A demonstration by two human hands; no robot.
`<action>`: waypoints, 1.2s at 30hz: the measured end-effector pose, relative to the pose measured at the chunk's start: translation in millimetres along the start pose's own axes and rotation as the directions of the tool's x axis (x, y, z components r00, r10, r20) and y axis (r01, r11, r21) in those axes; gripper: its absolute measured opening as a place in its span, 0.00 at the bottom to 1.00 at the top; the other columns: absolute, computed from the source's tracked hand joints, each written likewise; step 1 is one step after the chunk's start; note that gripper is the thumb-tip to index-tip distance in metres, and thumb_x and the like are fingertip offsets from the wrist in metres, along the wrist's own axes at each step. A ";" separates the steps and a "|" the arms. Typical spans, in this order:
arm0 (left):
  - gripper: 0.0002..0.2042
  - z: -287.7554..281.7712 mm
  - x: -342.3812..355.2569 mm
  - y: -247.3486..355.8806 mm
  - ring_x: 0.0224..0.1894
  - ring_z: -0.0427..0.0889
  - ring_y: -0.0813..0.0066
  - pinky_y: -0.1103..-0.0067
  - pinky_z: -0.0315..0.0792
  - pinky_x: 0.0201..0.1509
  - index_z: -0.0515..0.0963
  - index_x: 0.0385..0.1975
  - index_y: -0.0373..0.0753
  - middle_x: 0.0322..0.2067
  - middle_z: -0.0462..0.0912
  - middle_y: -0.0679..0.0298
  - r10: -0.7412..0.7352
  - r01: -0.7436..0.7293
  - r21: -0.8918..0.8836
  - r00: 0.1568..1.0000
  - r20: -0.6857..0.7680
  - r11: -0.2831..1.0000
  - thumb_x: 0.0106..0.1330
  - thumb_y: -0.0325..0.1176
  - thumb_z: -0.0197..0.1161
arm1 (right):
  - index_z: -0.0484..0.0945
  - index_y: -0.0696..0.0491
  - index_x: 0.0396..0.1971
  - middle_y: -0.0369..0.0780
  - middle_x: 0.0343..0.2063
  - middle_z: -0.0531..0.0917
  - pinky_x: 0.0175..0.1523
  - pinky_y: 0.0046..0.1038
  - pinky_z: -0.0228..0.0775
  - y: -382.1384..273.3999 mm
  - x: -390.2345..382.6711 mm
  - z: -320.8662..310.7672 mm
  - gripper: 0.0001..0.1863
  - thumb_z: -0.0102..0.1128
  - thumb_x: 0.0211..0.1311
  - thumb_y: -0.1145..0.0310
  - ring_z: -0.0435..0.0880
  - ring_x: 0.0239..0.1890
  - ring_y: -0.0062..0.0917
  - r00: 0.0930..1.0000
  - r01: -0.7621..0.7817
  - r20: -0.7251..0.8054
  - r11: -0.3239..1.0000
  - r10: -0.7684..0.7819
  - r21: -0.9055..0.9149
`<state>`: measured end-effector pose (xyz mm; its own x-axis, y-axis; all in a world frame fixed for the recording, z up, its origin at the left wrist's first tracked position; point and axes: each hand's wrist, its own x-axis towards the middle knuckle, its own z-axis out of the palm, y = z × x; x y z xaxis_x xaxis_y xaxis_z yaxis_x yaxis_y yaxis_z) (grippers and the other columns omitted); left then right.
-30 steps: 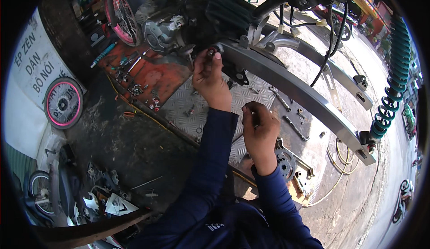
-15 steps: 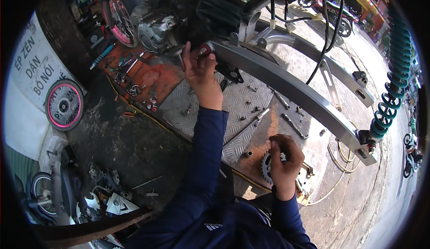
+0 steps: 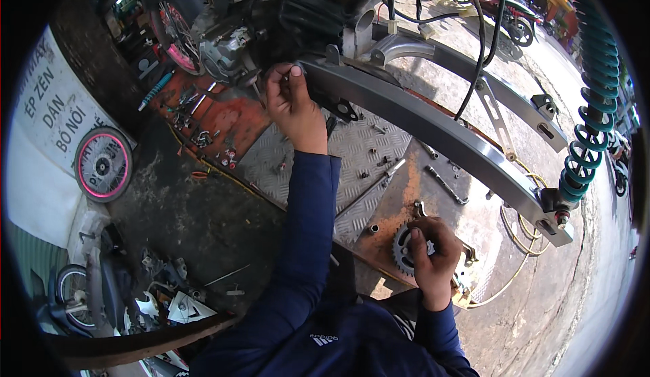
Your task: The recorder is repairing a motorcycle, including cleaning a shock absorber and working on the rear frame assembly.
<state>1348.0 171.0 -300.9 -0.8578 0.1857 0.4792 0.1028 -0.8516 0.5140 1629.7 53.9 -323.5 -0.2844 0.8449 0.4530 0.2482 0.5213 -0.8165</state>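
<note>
The front end of the grey swingarm (image 3: 420, 121) is where my left hand (image 3: 295, 109) works, its thumb and fingers closed over the red-ringed pivot bolt end, which they hide. Past those fingers is the motorcycle engine (image 3: 227, 52). Lower down, my right hand (image 3: 435, 254) hangs with curled fingers and the thumb against them. Whatever it holds, if anything, is hidden. Partly behind it, a toothed sprocket (image 3: 402, 255) lies on the work platform. A teal coil-spring shock absorber (image 3: 588, 133) joins the swingarm's rear end.
Beneath the swingarm, a patterned metal plate (image 3: 362, 143) carries scattered bolts. A socket wrench (image 3: 447, 184) lies to its right; more tools (image 3: 189, 102) sit on the orange section. A pink-rimmed wheel (image 3: 103, 165) leans at left. Black cables (image 3: 482, 58) hang across the frame.
My left fingers have closed over the red-ringed bolt end, which was visible between them before. My right hand stays curled near the sprocket. The view has shifted slightly.
</note>
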 end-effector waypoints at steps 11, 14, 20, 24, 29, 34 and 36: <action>0.08 -30.2 -18.7 40.2 0.47 0.78 0.78 0.80 0.73 0.52 0.79 0.39 0.32 0.43 0.82 0.63 -0.061 -0.028 0.324 0.963 0.261 0.946 0.62 0.25 0.66 | 0.78 0.62 0.30 0.43 0.29 0.81 0.34 0.24 0.70 4.7 -4.9 -11.6 0.04 0.61 0.54 0.80 0.81 0.26 0.28 1.000 0.011 -0.006 1.000 -0.011 0.001; 0.10 -51.9 -9.0 72.0 0.38 0.83 0.68 0.77 0.74 0.47 0.78 0.38 0.33 0.45 0.82 0.58 0.087 -0.539 0.633 0.795 0.601 0.556 0.57 0.24 0.68 | 0.78 0.62 0.31 0.44 0.30 0.81 0.34 0.24 0.71 5.4 -3.9 -14.6 0.04 0.61 0.54 0.80 0.81 0.26 0.28 1.000 0.007 0.000 1.000 -0.007 0.002; 0.08 -29.5 17.8 93.1 0.35 0.85 0.60 0.69 0.76 0.36 0.80 0.39 0.33 0.33 0.84 0.56 0.094 -0.519 0.726 0.837 0.540 0.452 0.61 0.25 0.63 | 0.78 0.62 0.32 0.43 0.30 0.81 0.34 0.24 0.71 2.2 -1.6 -7.3 0.05 0.62 0.53 0.81 0.81 0.26 0.28 0.996 0.075 0.051 0.997 -0.077 0.031; 0.07 -10.9 29.1 91.5 0.29 0.85 0.58 0.73 0.75 0.33 0.80 0.36 0.32 0.31 0.84 0.51 0.102 -0.732 0.660 0.679 0.727 0.168 0.60 0.27 0.64 | 0.79 0.61 0.33 0.43 0.30 0.82 0.33 0.24 0.70 -1.1 -6.7 0.3 0.07 0.63 0.53 0.80 0.81 0.25 0.27 0.994 0.044 0.094 0.993 -0.054 0.105; 0.05 -9.1 27.1 80.0 0.29 0.84 0.55 0.69 0.75 0.33 0.79 0.31 0.36 0.25 0.83 0.52 0.070 -0.587 0.787 0.807 0.586 0.190 0.60 0.30 0.62 | 0.78 0.58 0.28 0.46 0.26 0.81 0.33 0.35 0.74 20.4 4.9 46.2 0.04 0.61 0.55 0.73 0.82 0.27 0.38 0.943 0.055 0.332 0.991 -0.012 -0.119; 0.06 -2.2 20.9 73.9 0.28 0.83 0.50 0.64 0.75 0.31 0.78 0.31 0.36 0.24 0.82 0.49 -0.016 -0.311 0.859 0.938 0.347 0.408 0.63 0.32 0.59 | 0.81 0.57 0.29 0.48 0.32 0.82 0.39 0.41 0.77 74.8 29.0 138.1 0.09 0.60 0.51 0.68 0.83 0.36 0.44 0.808 0.132 0.551 0.849 0.206 -0.512; 0.06 0.7 20.5 74.8 0.27 0.83 0.50 0.64 0.76 0.30 0.77 0.31 0.35 0.22 0.81 0.49 0.047 -0.351 0.859 0.932 0.360 0.374 0.63 0.32 0.59 | 0.82 0.56 0.28 0.47 0.33 0.82 0.42 0.40 0.76 91.8 22.5 162.0 0.10 0.64 0.49 0.64 0.82 0.37 0.43 0.849 0.102 0.480 0.823 0.221 -0.559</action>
<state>1338.4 111.5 -252.1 -0.6129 0.3095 0.7270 0.7718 0.0372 0.6348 1496.1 101.4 -446.3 -0.6312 0.7750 0.0326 0.6929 0.5822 -0.4253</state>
